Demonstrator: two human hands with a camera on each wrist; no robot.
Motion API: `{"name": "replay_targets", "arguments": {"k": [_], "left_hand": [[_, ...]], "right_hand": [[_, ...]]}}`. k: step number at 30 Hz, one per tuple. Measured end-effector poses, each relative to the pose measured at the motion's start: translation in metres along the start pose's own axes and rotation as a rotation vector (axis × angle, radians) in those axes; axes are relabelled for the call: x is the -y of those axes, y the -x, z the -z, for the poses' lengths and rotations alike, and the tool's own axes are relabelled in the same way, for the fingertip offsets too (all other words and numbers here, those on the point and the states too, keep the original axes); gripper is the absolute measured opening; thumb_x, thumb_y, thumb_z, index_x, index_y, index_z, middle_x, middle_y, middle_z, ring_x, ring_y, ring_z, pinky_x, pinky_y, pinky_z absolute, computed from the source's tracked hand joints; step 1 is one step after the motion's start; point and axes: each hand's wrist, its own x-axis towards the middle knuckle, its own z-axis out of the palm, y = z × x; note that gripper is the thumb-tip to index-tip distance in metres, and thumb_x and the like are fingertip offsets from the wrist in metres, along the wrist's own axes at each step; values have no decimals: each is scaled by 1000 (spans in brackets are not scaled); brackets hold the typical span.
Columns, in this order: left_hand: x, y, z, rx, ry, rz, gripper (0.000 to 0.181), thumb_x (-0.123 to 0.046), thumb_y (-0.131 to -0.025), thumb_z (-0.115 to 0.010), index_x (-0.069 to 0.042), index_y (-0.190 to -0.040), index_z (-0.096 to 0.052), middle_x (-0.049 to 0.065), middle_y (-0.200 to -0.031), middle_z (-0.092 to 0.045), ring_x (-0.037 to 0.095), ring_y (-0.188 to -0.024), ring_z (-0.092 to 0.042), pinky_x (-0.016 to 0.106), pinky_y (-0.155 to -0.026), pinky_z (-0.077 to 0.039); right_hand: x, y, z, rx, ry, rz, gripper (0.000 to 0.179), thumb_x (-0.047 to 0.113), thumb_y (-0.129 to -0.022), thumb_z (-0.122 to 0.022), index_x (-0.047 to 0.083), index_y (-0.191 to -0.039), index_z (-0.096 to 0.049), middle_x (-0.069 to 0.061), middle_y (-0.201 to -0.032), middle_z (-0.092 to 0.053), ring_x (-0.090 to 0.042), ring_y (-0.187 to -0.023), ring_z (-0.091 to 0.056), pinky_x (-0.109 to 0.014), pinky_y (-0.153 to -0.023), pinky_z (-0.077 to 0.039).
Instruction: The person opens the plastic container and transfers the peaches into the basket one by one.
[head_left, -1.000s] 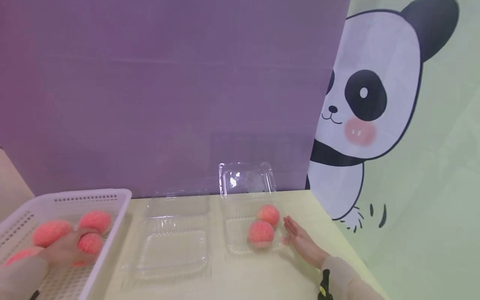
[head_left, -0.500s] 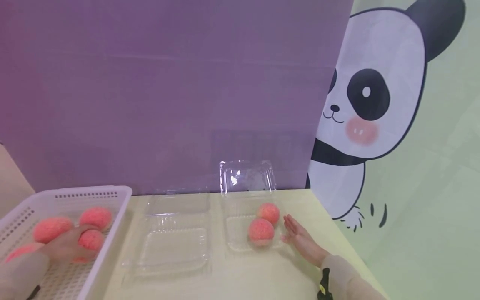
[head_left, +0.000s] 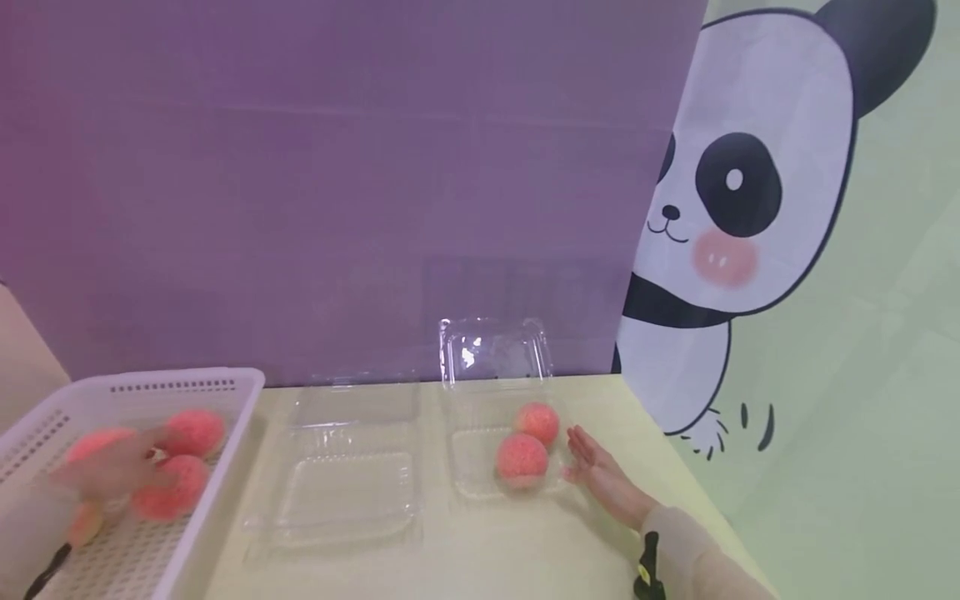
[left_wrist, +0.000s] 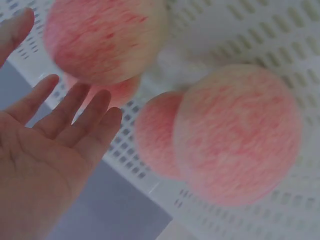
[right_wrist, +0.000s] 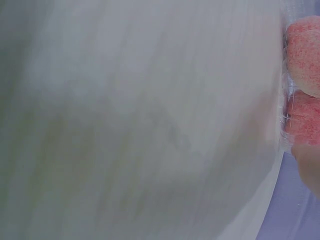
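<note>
Glossy clear plastic gleaming on these containers [head_left: 495,357], matt plastic on the basket [head_left: 174,377], matt peach-like balls [head_left: 522,461], a smooth-looking surface [head_left: 495,558]!

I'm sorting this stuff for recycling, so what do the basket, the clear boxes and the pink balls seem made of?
Basket: probably white molded plastic, semi-matte, with regular slots through its walls. Clear boxes: likely thin glossy plastic, see-through with ribbed sides and bright glints. Pink balls: mottled and matte without highlights, perhaps foam; the look doesn't settle it.
</note>
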Motion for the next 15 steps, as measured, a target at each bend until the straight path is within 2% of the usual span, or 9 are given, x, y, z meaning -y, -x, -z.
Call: {"name": "replay_targets", "arguments": {"k": [3,4,6,7,10,11,15], "left_hand": [[-10,1,2,-30,-17,9,54,-21,-80,-67,13,-118,-49,29,-109,-58,33,-92,-59,47,-74,-49],[-16,2,4,-55,-32,6,55,-23,-81,-66,13,-118,-49,31,-109,-57,36,-93,-59,50,-74,-48],[-31,1,8,-89,-43,19,58,-28,-83,-64,13,-120,-48,34,-115,-53,50,-100,-52,58,-76,-45],[-39,0,10,-95,-46,32,58,-29,-85,-62,13,-122,-46,34,-118,-51,52,-103,-50,58,-77,-44],[-63,-5,13,-132,-55,36,54,-29,-87,-58,9,-124,-48,31,-119,-53,48,-103,-52,58,-79,-44],[-71,-7,14,-139,-51,39,53,-29,-88,-57,8,-125,-47,30,-119,-54,43,-98,-57,58,-79,-45],[-104,-13,14,-164,-44,6,51,-30,-88,-57,4,-126,-49,26,-120,-56,38,-96,-60,57,-81,-45]], "right_hand": [[-1,0,0,4,2,9,78,5,-88,-51,5,-147,0,-14,-154,-6,-33,-140,-6,-49,-113,-11],[-1,0,0,7,2,12,78,5,-88,-51,4,-147,0,-14,-154,-5,-33,-140,-6,-49,-113,-10],[-1,1,0,14,3,14,78,5,-88,-51,4,-147,1,-15,-154,-4,-33,-140,-5,-49,-113,-10],[-1,0,0,15,6,12,78,5,-88,-51,4,-147,1,-15,-154,-4,-33,-140,-5,-49,-113,-10],[0,0,1,16,8,8,78,5,-88,-51,4,-146,1,-15,-154,-4,-33,-140,-5,-49,-113,-10],[0,0,1,14,9,5,78,5,-88,-51,4,-147,1,-14,-154,-4,-33,-140,-5,-49,-113,-10],[-1,0,1,13,8,2,78,6,-88,-51,4,-146,1,-15,-154,-3,-33,-140,-5,-49,-113,-10]]}}
